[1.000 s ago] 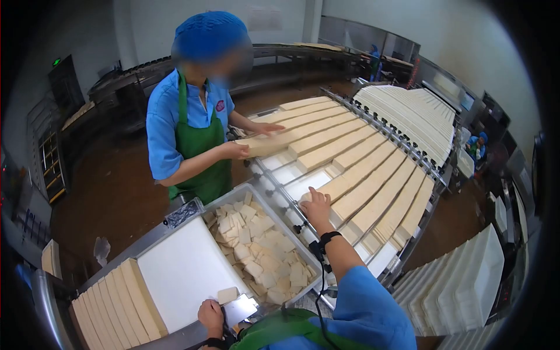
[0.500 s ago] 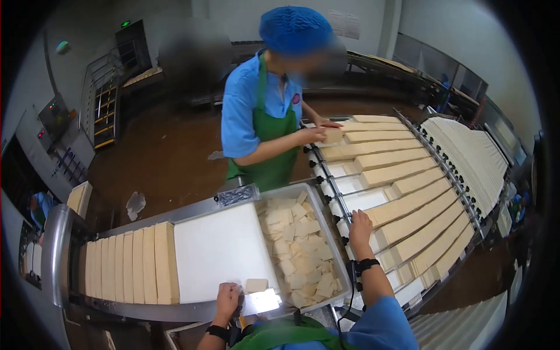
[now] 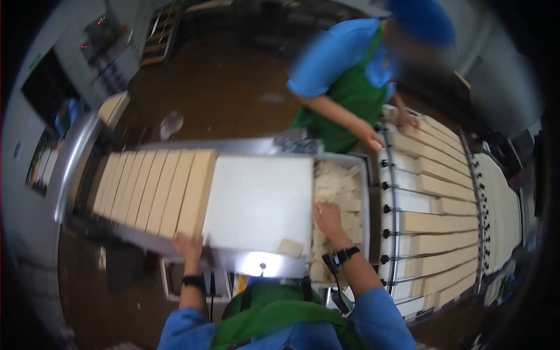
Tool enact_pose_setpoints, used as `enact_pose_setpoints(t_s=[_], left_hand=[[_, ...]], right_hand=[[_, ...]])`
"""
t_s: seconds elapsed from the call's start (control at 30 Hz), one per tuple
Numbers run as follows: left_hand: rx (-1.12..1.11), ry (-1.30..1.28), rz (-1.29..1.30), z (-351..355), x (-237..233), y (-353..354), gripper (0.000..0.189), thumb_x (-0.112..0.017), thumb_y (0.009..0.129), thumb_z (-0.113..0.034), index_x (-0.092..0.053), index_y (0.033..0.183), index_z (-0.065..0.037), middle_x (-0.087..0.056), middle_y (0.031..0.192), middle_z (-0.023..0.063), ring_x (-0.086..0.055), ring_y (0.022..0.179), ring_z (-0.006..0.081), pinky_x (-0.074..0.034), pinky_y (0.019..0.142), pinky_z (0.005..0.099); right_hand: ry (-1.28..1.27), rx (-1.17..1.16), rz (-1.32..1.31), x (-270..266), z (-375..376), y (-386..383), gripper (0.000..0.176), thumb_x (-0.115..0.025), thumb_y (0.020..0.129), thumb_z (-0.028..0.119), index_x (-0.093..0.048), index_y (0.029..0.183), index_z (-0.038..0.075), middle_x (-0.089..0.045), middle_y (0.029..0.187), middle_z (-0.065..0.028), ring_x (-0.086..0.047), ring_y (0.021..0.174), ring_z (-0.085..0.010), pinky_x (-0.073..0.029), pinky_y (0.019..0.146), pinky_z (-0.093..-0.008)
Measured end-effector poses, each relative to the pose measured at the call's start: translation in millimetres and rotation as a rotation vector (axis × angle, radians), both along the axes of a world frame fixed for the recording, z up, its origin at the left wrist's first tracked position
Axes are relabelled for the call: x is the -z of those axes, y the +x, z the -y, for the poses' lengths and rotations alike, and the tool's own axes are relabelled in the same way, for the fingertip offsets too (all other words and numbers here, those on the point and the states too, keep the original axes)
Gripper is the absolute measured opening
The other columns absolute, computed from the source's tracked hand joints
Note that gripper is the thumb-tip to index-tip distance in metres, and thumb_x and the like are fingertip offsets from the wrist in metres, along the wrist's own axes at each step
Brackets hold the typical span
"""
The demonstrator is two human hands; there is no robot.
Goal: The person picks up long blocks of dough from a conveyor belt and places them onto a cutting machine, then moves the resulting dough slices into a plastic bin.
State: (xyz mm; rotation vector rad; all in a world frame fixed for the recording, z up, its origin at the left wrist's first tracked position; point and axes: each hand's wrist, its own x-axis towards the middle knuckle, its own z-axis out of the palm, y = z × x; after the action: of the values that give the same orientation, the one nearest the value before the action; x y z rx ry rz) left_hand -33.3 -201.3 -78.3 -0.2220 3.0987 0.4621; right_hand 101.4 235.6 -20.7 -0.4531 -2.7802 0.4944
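Note:
My left hand point(image 3: 188, 247) is at the near end of the rightmost stack in a row of pale yellow sheet stacks point(image 3: 153, 186), its fingertips touching the stack's near edge. My right hand point(image 3: 328, 218) is over the left side of a bin point(image 3: 364, 192) of loose pale pieces point(image 3: 350, 201), near the white board's right edge. Its fingers are curled, and whatever they hold, if anything, is hidden. Between my hands lies the white board point(image 3: 259, 201), with one small pale piece point(image 3: 290, 247) near its front right corner.
A co-worker point(image 3: 356, 87) in blue and green stands behind the bin, hands at the slatted rack point(image 3: 392, 204) on the right. Long pale strips point(image 3: 440, 223) lie across that rack. A metal frame point(image 3: 76, 169) stands at the far left.
The view has turned. My left hand has moved left to the stacks, and my right hand has left the rack for the bin. The co-worker's near hand has come away from the strips.

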Motion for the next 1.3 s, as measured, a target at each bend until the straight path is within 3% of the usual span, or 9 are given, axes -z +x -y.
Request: enact_pose_setpoints(t_s=[0.1,0.23,0.27,0.47,0.7,0.87,0.97,1.13,1.3], left_hand=[[-0.110,0.130,0.076,-10,-22,-13,0.085,-0.069,0.073,-0.046,-0.035,0.134,0.002,-0.038,0.131,0.0241,-0.039,0.119,0.0444,-0.035,0.101,0.0476],[-0.047,-0.033,0.116,-27,-38,-17,0.089,-0.068,0.074,-0.048,-0.029,0.137,0.001,-0.036,0.132,0.0228,-0.048,0.109,0.0417,-0.046,0.088,0.0437],[-0.008,-0.095,0.119,-28,-37,-19,0.089,-0.068,0.074,-0.049,-0.028,0.137,0.001,-0.037,0.132,0.0228,-0.049,0.106,0.0408,-0.047,0.086,0.0426],[0.091,-0.223,0.099,-30,-33,-19,0.097,-0.067,0.071,-0.058,-0.030,0.137,0.003,-0.046,0.122,0.0191,-0.054,0.098,0.0346,-0.048,0.082,0.0380],[0.132,-0.197,0.065,-30,-30,-20,0.097,-0.074,0.066,-0.051,-0.033,0.135,0.003,-0.049,0.118,0.0204,-0.057,0.087,0.0322,-0.051,0.073,0.0345],[0.162,-0.097,-0.014,-32,-31,-17,0.092,-0.078,0.065,-0.040,-0.033,0.134,0.003,-0.048,0.116,0.0224,-0.054,0.094,0.0359,-0.050,0.076,0.0384],[0.188,0.070,0.031,-32,-45,-15,0.088,-0.079,0.065,-0.031,-0.033,0.133,0.003,-0.046,0.116,0.0242,-0.049,0.100,0.0396,-0.047,0.080,0.0425],[0.456,0.427,0.174,-69,-71,2,0.086,-0.078,0.066,-0.023,-0.030,0.132,0.002,-0.040,0.119,0.0258,-0.048,0.102,0.0447,-0.046,0.084,0.0460],[0.702,0.382,0.389,-123,-78,21,0.081,-0.076,0.069,-0.022,-0.027,0.129,0.001,-0.040,0.115,0.0255,-0.054,0.094,0.0468,-0.049,0.080,0.0490]], right_hand=[[-0.094,-0.127,-0.021,6,38,-55,0.016,-0.059,0.078,0.015,-0.066,0.089,0.006,-0.063,0.088,-0.0136,-0.058,0.087,-0.0322,-0.043,0.083,-0.0429],[-0.067,-0.246,0.024,20,88,-118,0.021,-0.062,0.076,0.013,-0.066,0.094,0.003,-0.061,0.101,-0.0154,-0.054,0.099,-0.0327,-0.042,0.089,-0.0411],[-0.057,-0.268,0.108,28,98,-136,0.035,-0.064,0.076,0.017,-0.061,0.109,0.003,-0.056,0.114,-0.0168,-0.049,0.110,-0.0333,-0.040,0.095,-0.0407],[-0.032,-0.152,0.245,32,179,-246,0.067,-0.057,0.085,0.039,-0.035,0.138,0.004,-0.030,0.143,-0.0195,-0.033,0.128,-0.0338,-0.030,0.102,-0.0454],[0.018,-0.149,0.306,18,236,-342,0.069,-0.046,0.087,0.053,-0.031,0.143,0.015,-0.015,0.150,-0.0213,-0.033,0.128,-0.0367,-0.033,0.101,-0.0464],[-0.003,0.002,0.293,17,240,-337,0.066,-0.055,0.080,0.046,-0.039,0.132,0.010,-0.025,0.142,-0.0238,-0.050,0.111,-0.0392,-0.046,0.089,-0.0423],[-0.135,0.094,0.406,-21,213,-308,0.067,-0.059,0.075,0.042,-0.038,0.130,0.009,-0.030,0.136,-0.0216,-0.051,0.108,-0.0393,-0.046,0.089,-0.0429],[-0.331,0.476,0.411,-49,121,-229,0.084,-0.066,0.069,0.042,-0.032,0.133,0.001,-0.025,0.136,-0.0244,-0.037,0.121,-0.0444,-0.041,0.096,-0.0462],[-0.195,0.667,0.279,-19,51,-152,0.088,-0.070,0.069,0.041,-0.028,0.134,-0.001,-0.011,0.145,-0.0292,-0.031,0.127,-0.0455,-0.038,0.097,-0.0480]])
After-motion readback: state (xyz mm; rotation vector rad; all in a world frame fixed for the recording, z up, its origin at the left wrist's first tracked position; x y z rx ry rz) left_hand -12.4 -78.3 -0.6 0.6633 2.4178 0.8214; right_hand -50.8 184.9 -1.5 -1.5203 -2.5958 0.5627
